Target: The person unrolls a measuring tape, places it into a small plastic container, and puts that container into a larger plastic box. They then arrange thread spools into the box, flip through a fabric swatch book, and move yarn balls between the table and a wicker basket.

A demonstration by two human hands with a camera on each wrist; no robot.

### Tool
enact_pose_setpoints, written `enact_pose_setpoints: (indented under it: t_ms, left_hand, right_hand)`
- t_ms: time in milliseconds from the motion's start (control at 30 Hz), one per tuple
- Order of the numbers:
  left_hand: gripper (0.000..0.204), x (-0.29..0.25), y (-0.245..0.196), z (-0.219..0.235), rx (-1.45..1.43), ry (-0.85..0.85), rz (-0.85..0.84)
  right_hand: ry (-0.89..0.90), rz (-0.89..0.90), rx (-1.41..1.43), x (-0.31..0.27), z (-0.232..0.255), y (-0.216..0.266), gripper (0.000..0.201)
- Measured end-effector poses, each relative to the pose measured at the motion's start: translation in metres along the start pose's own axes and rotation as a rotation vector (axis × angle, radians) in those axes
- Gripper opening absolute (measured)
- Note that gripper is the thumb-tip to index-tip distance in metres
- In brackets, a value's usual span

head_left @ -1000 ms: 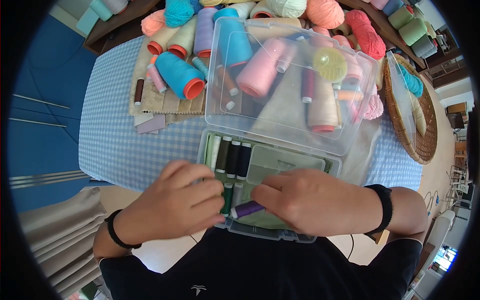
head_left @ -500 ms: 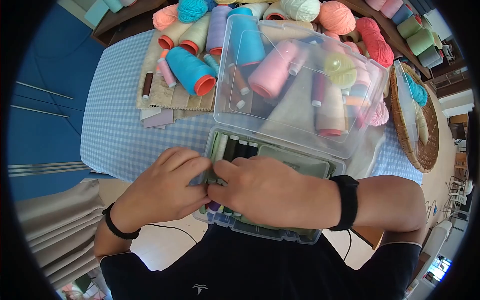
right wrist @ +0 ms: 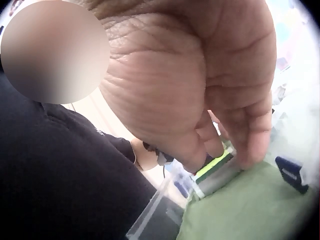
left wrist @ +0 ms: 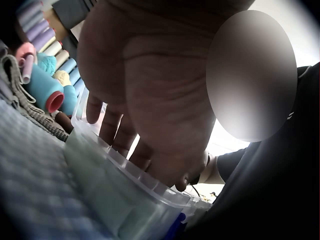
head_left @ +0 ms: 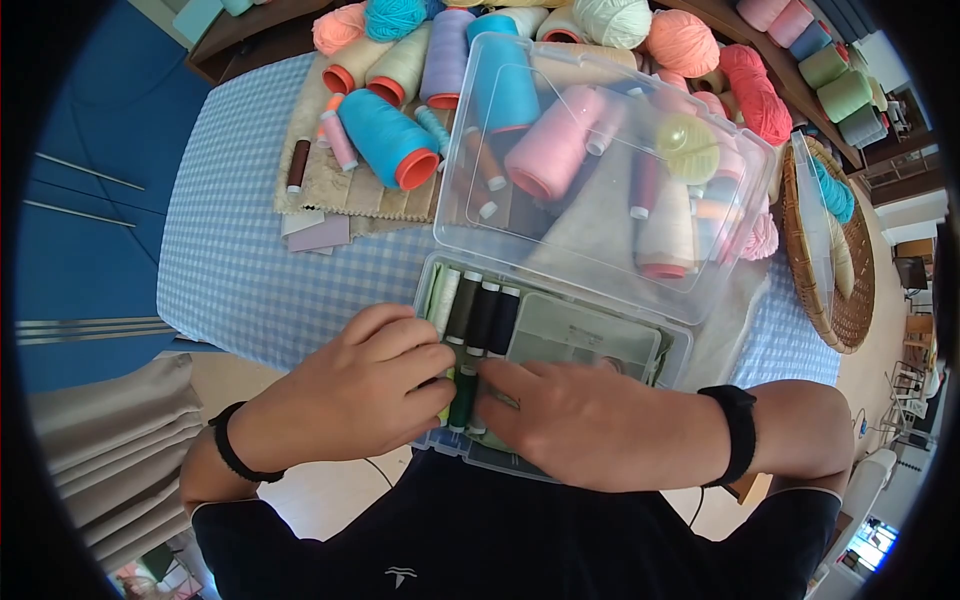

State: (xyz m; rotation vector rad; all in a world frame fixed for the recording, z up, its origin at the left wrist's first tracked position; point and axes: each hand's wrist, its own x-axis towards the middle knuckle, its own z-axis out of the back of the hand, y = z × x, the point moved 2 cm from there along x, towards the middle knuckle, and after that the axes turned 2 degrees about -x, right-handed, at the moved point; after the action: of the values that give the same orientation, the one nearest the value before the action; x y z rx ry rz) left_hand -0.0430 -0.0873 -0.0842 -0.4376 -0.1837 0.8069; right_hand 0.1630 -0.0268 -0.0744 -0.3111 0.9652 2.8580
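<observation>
In the head view, the left hand [head_left: 375,385] reaches over the left wall of a clear plastic box [head_left: 684,352], its fingertips at a neon-green spool [head_left: 446,402]. Beside that spool lies a dark green one [head_left: 463,396]. The right hand [head_left: 570,420] has its fingertips down at the front row of spools; in the right wrist view, the right hand [right wrist: 235,90] touches a grey spool [right wrist: 218,177] with fingers fairly straight. White [head_left: 447,300], olive [head_left: 463,306], black [head_left: 483,318] and navy [head_left: 504,322] spools form the back row. Left fingertips are partly hidden.
The transparent lid [head_left: 600,235] stands open behind the box. Thread cones, such as a blue one [head_left: 385,135], and yarn balls [head_left: 683,42] crowd the back of the checked table [head_left: 240,220]. A wicker basket [head_left: 858,320] is at the right.
The right hand held a purple spool, carried it left to the box's front-left area, and has since moved back right without it showing. The left hand moved slightly right over the spools.
</observation>
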Motion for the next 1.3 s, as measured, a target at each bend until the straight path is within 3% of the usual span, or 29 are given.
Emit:
enact_pose_setpoints:
  t_ms: [67, 133, 567, 633, 767, 867, 933, 1000, 1067, 1133, 1300]
  left_hand:
    - [0.029, 0.001, 0.000, 0.000, 0.002, 0.010, 0.008]
    - [0.029, 0.001, 0.001, 0.001, 0.047, 0.026, 0.025]
    - [0.017, 0.006, -0.004, -0.001, -0.004, -0.018, 0.033]
    - [0.023, 0.005, -0.003, -0.002, -0.002, 0.125, 0.048]
    - [0.024, 0.006, -0.002, 0.001, -0.018, 0.108, 0.039]
    - [0.026, 0.007, -0.002, 0.011, -0.033, -0.014, 0.052]
    - [0.026, 0.006, 0.007, 0.021, -0.060, -0.109, 0.086]
    - [0.025, 0.003, 0.022, 0.030, -0.068, -0.171, 0.123]
    - [0.024, 0.002, 0.039, 0.039, -0.069, -0.230, 0.168]
    - [0.025, 0.003, 0.060, 0.045, -0.031, -0.397, 0.288]
    - [0.029, 0.012, 0.074, 0.049, -0.041, -0.433, 0.313]
  right_hand:
    - [0.009, -0.017, -0.015, -0.001, -0.004, -0.001, 0.031]
    - [0.068, 0.052, 0.145, -0.002, -0.007, -0.004, 0.032]
    - [0.018, 0.044, 0.253, 0.001, -0.014, -0.009, 0.025]
    - [0.024, 0.017, 0.267, -0.002, -0.007, -0.007, 0.027]
    - [0.073, -0.030, 0.227, -0.011, 0.005, -0.003, 0.032]
    - [0.010, -0.042, 0.214, -0.031, 0.020, -0.002, 0.038]
    - [-0.372, 0.035, 0.207, -0.055, 0.036, -0.009, 0.039]
    - [-0.429, -0.026, 0.210, -0.081, 0.051, -0.012, 0.044]
    - [-0.599, -0.290, 0.221, -0.108, 0.060, -0.019, 0.041]
    - [-0.689, -0.460, 0.216, -0.128, 0.059, -0.025, 0.039]
    - [-0.765, -0.630, 0.197, -0.148, 0.042, -0.034, 0.043]
